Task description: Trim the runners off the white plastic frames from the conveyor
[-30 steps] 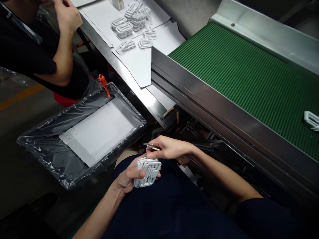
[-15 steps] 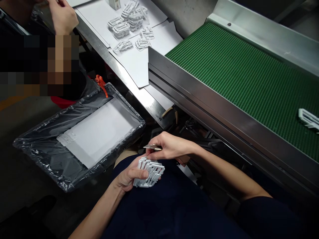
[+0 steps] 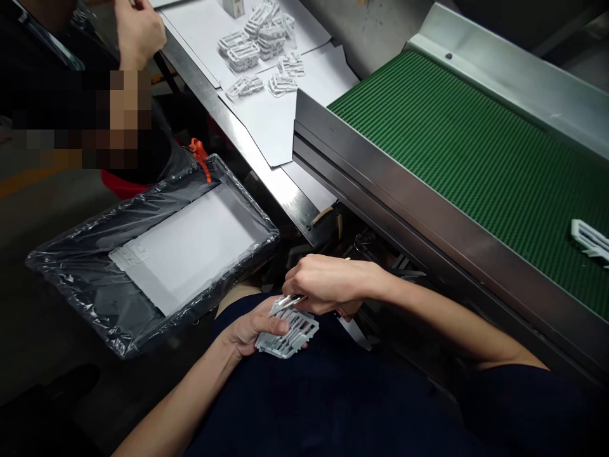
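Note:
My left hand point(image 3: 254, 327) is closed around a fanned stack of white slotted plastic frames point(image 3: 292, 335), its thumb pressed across the top. They are over my lap, in front of my dark blue shirt. In my right hand point(image 3: 318, 279) is a slim metal knife point(image 3: 288, 302), gripped in closed fingers. Its pointed blade slants down to the left and lies at the upper edge of the stack. Whether the blade touches a frame is hard to tell.
A box lined with black plastic point(image 3: 71, 254) holds white sheets point(image 3: 190, 247) at left. Several piles of white frames point(image 3: 243, 56) lie on the paper-covered table point(image 3: 264, 127). The green conveyor belt point(image 3: 442, 139) carries a white part point(image 3: 590, 238). A co-worker's hand point(image 3: 137, 32) is top left.
My right hand has turned and moved slightly right, bringing the knife's blade down to the stack. My left hand keeps its hold. The view has shifted slightly.

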The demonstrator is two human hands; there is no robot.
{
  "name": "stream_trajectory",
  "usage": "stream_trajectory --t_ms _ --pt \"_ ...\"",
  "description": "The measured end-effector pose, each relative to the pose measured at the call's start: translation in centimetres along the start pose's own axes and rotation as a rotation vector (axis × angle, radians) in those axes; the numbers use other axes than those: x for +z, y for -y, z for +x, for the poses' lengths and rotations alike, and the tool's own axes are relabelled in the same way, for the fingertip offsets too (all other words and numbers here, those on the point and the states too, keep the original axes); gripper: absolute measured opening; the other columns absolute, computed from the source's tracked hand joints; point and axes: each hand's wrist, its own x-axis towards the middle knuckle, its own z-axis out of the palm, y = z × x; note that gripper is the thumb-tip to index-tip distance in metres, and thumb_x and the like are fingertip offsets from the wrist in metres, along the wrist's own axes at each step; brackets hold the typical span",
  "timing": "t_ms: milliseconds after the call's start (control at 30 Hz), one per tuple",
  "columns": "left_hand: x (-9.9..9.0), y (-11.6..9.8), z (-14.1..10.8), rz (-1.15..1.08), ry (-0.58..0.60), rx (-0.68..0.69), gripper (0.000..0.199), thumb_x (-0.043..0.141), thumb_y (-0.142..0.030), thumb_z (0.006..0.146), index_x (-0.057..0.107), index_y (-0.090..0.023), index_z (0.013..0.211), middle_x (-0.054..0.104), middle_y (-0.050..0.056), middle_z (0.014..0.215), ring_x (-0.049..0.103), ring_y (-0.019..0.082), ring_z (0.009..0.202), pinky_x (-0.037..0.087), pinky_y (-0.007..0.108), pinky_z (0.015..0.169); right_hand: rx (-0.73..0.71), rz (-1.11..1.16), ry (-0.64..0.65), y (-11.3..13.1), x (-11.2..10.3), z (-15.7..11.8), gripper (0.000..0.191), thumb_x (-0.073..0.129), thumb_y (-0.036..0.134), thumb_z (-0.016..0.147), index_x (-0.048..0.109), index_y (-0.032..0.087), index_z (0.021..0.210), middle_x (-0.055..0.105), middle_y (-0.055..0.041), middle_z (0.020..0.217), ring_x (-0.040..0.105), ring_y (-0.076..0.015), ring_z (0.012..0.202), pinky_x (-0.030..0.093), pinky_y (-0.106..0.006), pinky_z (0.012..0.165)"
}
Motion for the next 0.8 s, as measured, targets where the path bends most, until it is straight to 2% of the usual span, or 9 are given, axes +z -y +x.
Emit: stream_trajectory --t_ms 167,367,500,700,800 --pt "-0.6 0.2 0.0 0.017 0.013 -0.036 0.056 0.082 -0.025 0.057 0.063 -0.012 0.108 0.07 0.01 0.078 0.068 0.025 0.069 0.054 0.029 0.062 -0.029 0.118 -0.029 -0.6 0.4 0.3 0.01 0.056 0.014 0.071 0.058 0.013 0.061 0.059 -0.0015 0.06 0.04 -0.0073 0.05 0.027 -0.021 0.048" --pt "-0.4 -0.1 0.1 0.024 0.009 -0.016 0.05 0.081 -0.022 0.057 0.063 -0.013 0.102 0.069 0.011 0.082 0.067 0.027 0.071 0.053 0.032 0.061 0.115 0.415 -0.164 -1.7 1.7 -0.3 0.005 0.057 0.015 0.068 0.062 0.012 0.068 0.057 0.0029 0.062 0.045 -0.0054 0.052 0.031 -0.017 0.048" --pt "-0.1 -0.3 0.2 0.01 0.007 -0.012 0.048 0.082 -0.021 0.056 0.063 -0.015 0.1 0.069 0.009 0.084 0.067 0.028 0.074 0.054 0.034 0.063 0.177 0.544 -0.193 -2.2 1.9 -0.9 0.009 0.057 0.015 0.071 0.065 0.011 0.075 0.06 0.0022 0.065 0.05 -0.0065 0.056 0.035 -0.016 0.051" --pt "-0.2 -0.4 0.2 0.033 0.013 -0.022 0.049 0.082 -0.025 0.058 0.06 -0.014 0.1 0.07 0.013 0.084 0.068 0.028 0.071 0.054 0.032 0.061 0.123 0.474 -0.164 -1.9 1.7 -1.4 0.014 0.056 0.018 0.078 0.067 0.011 0.083 0.065 -0.0006 0.074 0.054 -0.0083 0.061 0.038 -0.018 0.056" --pt "-0.2 -0.4 0.3 0.036 0.006 -0.025 0.053 0.082 -0.026 0.056 0.058 -0.014 0.102 0.069 0.011 0.082 0.068 0.028 0.071 0.054 0.033 0.063 0.102 0.462 -0.159 -1.6 1.6 -1.7 0.012 0.057 0.018 0.079 0.066 0.012 0.085 0.064 -0.0002 0.075 0.055 -0.0086 0.063 0.038 -0.018 0.059"
